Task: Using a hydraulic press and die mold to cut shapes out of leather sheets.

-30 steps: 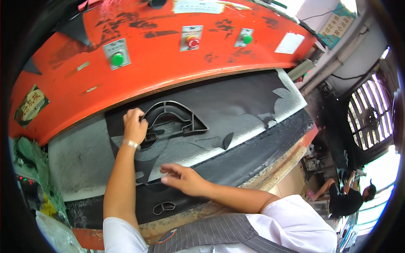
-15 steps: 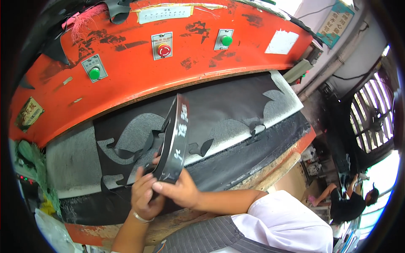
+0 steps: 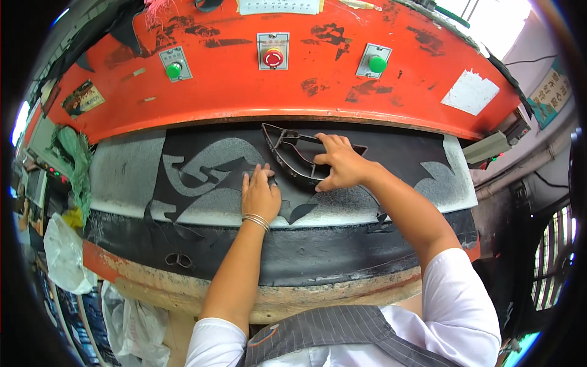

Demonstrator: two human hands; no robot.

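A black metal cutting die (image 3: 287, 167) with a curved outline and inner crossbars lies on a sheet of black leather-like material (image 3: 391, 150). My right hand (image 3: 340, 160) grips its right part, thumb at the near edge and fingers over the far side. To the left of the die, my left hand (image 3: 261, 196) lies flat on the cut material, fingers stretched and pointing away from me. Curved cut-outs in the sheet bare the grey-white cutting board (image 3: 128, 174), and a loose black scrap (image 3: 301, 213) rests near its front edge.
An orange press beam (image 3: 226, 92) spans the far side, with a red stop button (image 3: 273, 58) and two green buttons, one a green button (image 3: 377, 63). A small metal ring-shaped die (image 3: 178, 260) sits on the front ledge. Plastic bags (image 3: 68, 254) hang at left.
The die, held upright in both hands before, now lies on the sheet under my right hand. My left hand has let go and rests on the material. The view has turned.
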